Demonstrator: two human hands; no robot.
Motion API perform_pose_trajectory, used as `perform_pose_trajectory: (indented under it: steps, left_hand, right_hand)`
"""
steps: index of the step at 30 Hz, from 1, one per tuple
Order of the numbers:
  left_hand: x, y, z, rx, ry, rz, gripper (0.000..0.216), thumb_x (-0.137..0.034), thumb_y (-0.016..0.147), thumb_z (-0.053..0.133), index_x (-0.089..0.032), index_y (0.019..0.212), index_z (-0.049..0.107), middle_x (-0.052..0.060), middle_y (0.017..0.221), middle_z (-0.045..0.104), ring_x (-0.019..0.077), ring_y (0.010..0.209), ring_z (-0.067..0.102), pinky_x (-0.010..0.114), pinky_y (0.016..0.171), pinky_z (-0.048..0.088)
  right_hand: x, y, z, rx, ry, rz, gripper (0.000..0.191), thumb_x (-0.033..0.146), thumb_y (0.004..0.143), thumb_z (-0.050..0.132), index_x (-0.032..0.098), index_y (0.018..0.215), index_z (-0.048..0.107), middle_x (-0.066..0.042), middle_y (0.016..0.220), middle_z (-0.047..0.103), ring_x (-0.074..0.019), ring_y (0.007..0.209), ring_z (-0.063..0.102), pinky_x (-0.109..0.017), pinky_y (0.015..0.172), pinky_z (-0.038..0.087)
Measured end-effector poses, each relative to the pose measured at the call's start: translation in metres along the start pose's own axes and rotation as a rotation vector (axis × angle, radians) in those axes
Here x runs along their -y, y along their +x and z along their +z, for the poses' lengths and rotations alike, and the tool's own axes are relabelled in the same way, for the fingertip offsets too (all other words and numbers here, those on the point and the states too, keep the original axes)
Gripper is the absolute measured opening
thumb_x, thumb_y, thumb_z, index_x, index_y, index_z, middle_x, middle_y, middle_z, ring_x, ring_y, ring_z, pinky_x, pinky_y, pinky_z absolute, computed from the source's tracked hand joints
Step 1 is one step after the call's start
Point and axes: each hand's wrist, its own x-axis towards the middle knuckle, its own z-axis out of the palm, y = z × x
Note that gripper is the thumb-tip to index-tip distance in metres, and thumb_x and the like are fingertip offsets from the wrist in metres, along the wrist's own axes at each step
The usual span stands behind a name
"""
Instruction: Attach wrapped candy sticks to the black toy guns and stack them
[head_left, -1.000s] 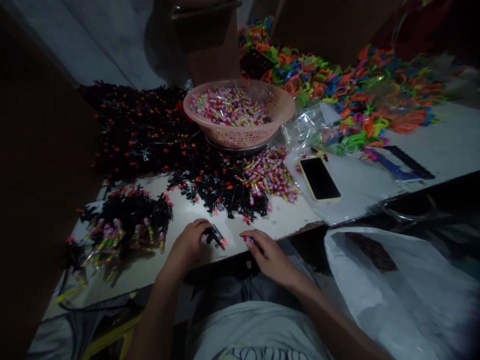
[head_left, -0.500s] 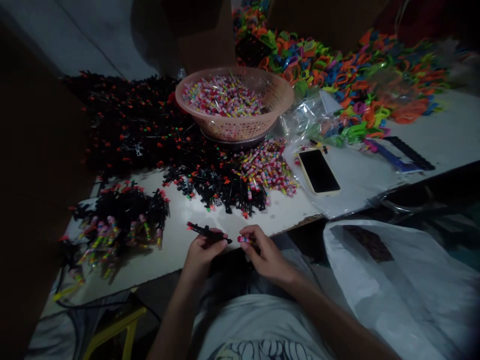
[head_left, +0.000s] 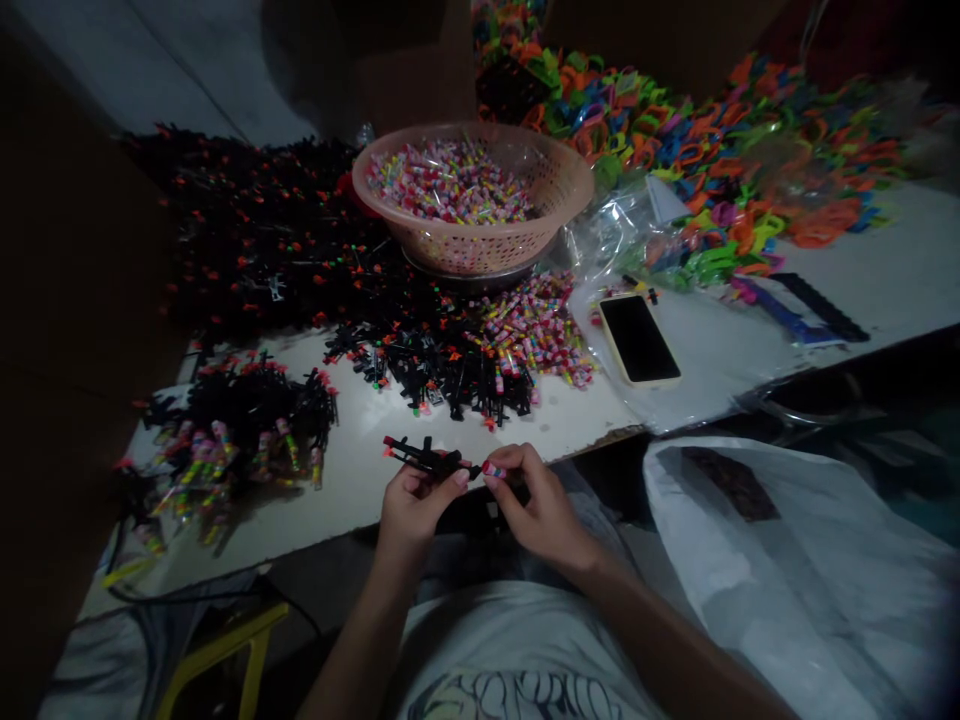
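Observation:
My left hand (head_left: 420, 500) is closed around a small black toy gun (head_left: 427, 455) with a red-orange tip, which points up to the left. Pinched between thumb and fingers of my right hand (head_left: 529, 500) is a small candy tube (head_left: 493, 469) with a red end and coloured bands. The toy gun's rear end is right beside the tube's red end; whether they touch I cannot tell. Beyond my hands lie a loose heap of black toy guns (head_left: 420, 370) and a heap of candy tubes (head_left: 536, 330).
A pink perforated basket (head_left: 480, 245) holds many candy tubes. At left sits a pile of toy guns with tubes attached (head_left: 240, 420). A phone (head_left: 639, 340) lies right, before bright plastic pieces (head_left: 675, 140). A white sack (head_left: 787, 580) stands by the table edge (head_left: 585, 445).
Both hands have risen slightly and shifted right. The toy gun's rear end and the candy tube have come closer together, and the tube has tilted.

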Motion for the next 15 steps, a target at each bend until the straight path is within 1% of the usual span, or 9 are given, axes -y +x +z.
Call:
perform_pose_trajectory:
  steps: [5,9,11,15]
  left_hand:
    - [-0.001,-0.005,0.004,-0.038,-0.003,-0.037,0.045,-0.030,0.049,0.085,-0.013,0.086,0.065,0.004,0.074,0.072,0.0165,0.069,0.066,0.028,0.069,0.053]
    - [-0.004,-0.007,0.004,-0.013,0.051,0.034,0.036,-0.030,0.053,0.083,-0.013,0.079,0.066,0.004,0.073,0.072,0.0174,0.069,0.067,0.029,0.070,0.054]
    - [-0.007,-0.007,0.002,0.020,0.072,0.047,0.034,-0.030,0.051,0.084,-0.013,0.074,0.065,0.004,0.072,0.072,0.0181,0.069,0.067,0.030,0.070,0.054]
    - [-0.010,-0.006,-0.003,0.060,0.080,0.030,0.032,-0.028,0.050,0.085,-0.014,0.072,0.065,0.004,0.072,0.073,0.0175,0.070,0.067,0.028,0.072,0.053]
  right_hand:
    - [0.001,0.000,0.003,-0.006,-0.037,-0.046,0.008,0.019,0.087,0.049,0.023,0.091,0.045,-0.005,0.095,0.061,-0.0162,0.088,0.060,-0.028,0.076,0.049]
    - [0.006,0.002,0.001,0.004,-0.088,-0.048,0.007,0.018,0.088,0.047,0.023,0.089,0.044,-0.004,0.093,0.060,-0.0165,0.087,0.058,-0.029,0.076,0.047]
    - [0.010,0.003,-0.002,0.032,-0.088,-0.035,0.006,0.018,0.088,0.046,0.023,0.089,0.043,-0.003,0.091,0.059,-0.0164,0.086,0.057,-0.028,0.075,0.047]
    - [0.019,0.001,-0.004,0.142,-0.032,-0.026,0.008,0.016,0.088,0.044,0.023,0.087,0.042,-0.002,0.089,0.057,-0.0147,0.082,0.056,-0.026,0.073,0.046]
